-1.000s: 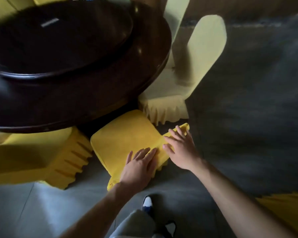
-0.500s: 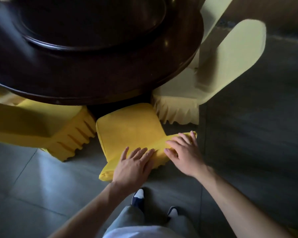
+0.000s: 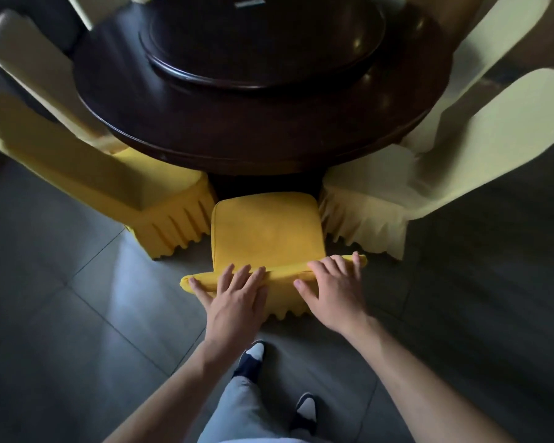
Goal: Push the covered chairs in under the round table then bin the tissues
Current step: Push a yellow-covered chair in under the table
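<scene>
A bright yellow covered chair [image 3: 266, 231] stands right in front of me, its seat facing the dark round table [image 3: 269, 135]. The seat's far edge sits just at the table's rim. My left hand [image 3: 234, 298] lies over the left part of the chair's back top, fingers curled over it. On the right part of the same top edge rests my right hand [image 3: 333, 292], fingers hooked over it too. No tissues can be made out; a small pale item [image 3: 249, 3] lies at the table's far side.
A second yellow covered chair [image 3: 115, 187] stands close on the left and a pale covered chair [image 3: 429, 177] close on the right, both tucked at the table. More pale chairs [image 3: 29, 59] ring the table. A turntable [image 3: 263, 43] tops it. My feet [image 3: 250, 359] stand on grey tiles.
The chair has turned from a slant to square with the table, and its seat sits nearer the rim. My hands have spread apart along its back top.
</scene>
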